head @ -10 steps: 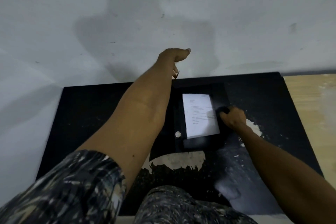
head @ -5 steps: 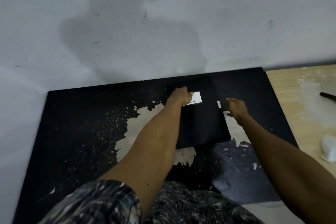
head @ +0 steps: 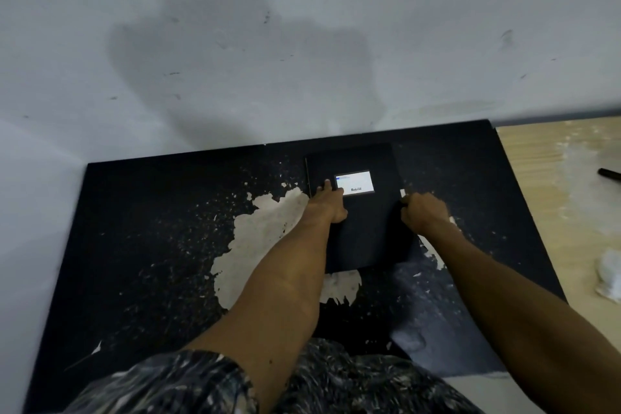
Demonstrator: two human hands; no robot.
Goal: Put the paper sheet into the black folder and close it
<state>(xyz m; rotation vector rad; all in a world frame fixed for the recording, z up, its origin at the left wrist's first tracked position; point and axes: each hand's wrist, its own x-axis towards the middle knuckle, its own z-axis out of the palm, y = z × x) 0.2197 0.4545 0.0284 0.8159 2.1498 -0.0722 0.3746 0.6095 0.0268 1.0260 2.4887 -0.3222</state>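
Note:
The black folder (head: 366, 228) lies closed and flat on the black table (head: 141, 232), near the wall. A white label (head: 355, 182) sits on its cover. My left hand (head: 331, 203) rests palm-down on the cover's left side, fingers spread, fingertips beside the label. My right hand (head: 424, 213) is curled at the folder's right edge, fingers bent around that edge. The paper sheet is out of sight, hidden inside the folder.
The black table's coating is worn off in pale patches (head: 265, 239) left of and below the folder. A wooden surface (head: 551, 178) adjoins on the right, carrying a black pen (head: 609, 173) and a crumpled white wad (head: 610, 274). A grey wall stands right behind.
One second ago the folder lay open with the sheet showing and my left arm raised. The cover has since come down; my left hand now presses on it and the label is uncovered.

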